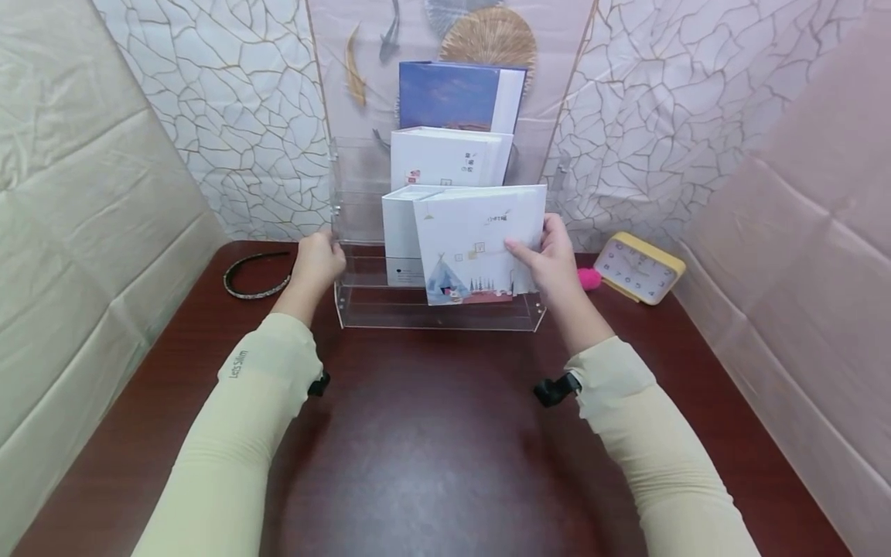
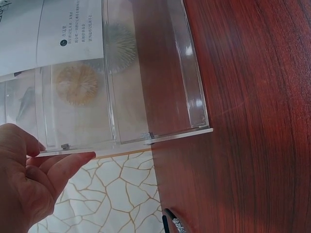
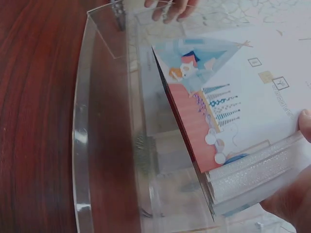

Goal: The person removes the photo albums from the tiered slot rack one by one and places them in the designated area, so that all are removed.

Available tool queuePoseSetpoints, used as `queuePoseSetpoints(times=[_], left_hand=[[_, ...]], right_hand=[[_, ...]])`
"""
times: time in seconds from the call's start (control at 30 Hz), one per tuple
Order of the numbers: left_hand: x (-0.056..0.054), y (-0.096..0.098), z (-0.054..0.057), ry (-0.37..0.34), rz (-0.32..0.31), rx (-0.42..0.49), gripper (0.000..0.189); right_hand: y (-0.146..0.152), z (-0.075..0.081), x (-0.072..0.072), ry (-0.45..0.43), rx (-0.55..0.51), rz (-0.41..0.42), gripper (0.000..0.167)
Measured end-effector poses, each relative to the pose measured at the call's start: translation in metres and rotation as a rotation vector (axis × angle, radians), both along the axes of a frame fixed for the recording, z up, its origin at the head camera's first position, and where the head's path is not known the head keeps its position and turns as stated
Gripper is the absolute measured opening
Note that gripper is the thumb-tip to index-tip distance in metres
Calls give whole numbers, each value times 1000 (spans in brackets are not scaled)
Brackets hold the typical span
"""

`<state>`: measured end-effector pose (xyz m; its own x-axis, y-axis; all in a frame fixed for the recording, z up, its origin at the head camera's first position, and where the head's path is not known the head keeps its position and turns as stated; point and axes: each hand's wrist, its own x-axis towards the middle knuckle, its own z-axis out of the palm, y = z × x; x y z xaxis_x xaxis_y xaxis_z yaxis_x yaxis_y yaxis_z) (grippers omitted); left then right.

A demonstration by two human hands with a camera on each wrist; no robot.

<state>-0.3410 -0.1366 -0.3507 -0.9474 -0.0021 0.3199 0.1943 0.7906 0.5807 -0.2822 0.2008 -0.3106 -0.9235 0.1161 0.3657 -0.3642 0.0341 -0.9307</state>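
A clear acrylic tiered rack (image 1: 438,317) stands on the dark red table. My left hand (image 1: 316,267) pinches the rack's left side panel; in the left wrist view, the thumb and fingers meet at its edge. The right hand (image 1: 557,251) grips a white photo album (image 1: 480,271) by its right edge, thumb on the tent-printed cover. This album is tilted at the front tier, and clear page sleeves (image 3: 252,170) show along its side. Behind it rise another white album (image 1: 425,158) and a blue one with a white strip (image 1: 445,93), in higher tiers.
A dark sparkly headband (image 1: 257,295) lies left of the rack. On the right are a yellow-framed clock (image 1: 639,269) and a pink fluffy item (image 1: 589,278). Cloth-covered walls (image 1: 786,209) close in the table's back and sides.
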Motion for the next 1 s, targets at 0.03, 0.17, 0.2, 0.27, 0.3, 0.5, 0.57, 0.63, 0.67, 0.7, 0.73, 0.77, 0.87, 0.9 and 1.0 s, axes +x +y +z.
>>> queuePoseSetpoints(times=[0.03,0.17,0.2,0.27,0.3,0.5,0.57,0.63,0.67,0.7,0.73,0.77,0.87,0.9,1.0], left_hand=[[0,0,0,-3,1,2,32],[0,1,1,-9,5,-7,32],[0,1,1,-12,5,-7,33],[1,2,-1,-12,3,-12,33],[1,2,-1,-10,2,-15,33],[5,5,-7,-10,-3,-19,31],[5,6,-8,-16,-3,-25,32],[6,6,-8,-21,-2,-25,32],[7,6,-8,-22,0,-26,33],[7,6,-7,-21,0,-27,33],[7,6,-7,-22,-2,-24,34],[7,6,-7,-23,-4,-20,34],[8,6,-5,-23,-7,-20,34],[8,7,-5,-20,-9,-20,34],[9,8,-3,-6,-10,-25,33]], right_hand=[[2,1,1,-4,-5,6,34],[10,8,11,-26,-27,15,35],[13,9,13,-32,-30,13,36],[20,10,19,-40,-40,7,38],[24,11,22,-42,-39,3,38],[56,8,43,-52,-49,-19,34],[67,7,51,-64,-61,-26,33],[79,5,58,-85,-70,-22,34],[85,5,62,-102,-62,-22,35],[91,3,66,-122,-43,-26,35],[97,2,70,-144,-20,-28,35],[103,0,74,-166,0,-29,34],[123,-7,86,-228,44,-44,31],[129,-10,90,-254,50,-52,31],[151,-18,100,-341,67,-102,32]])
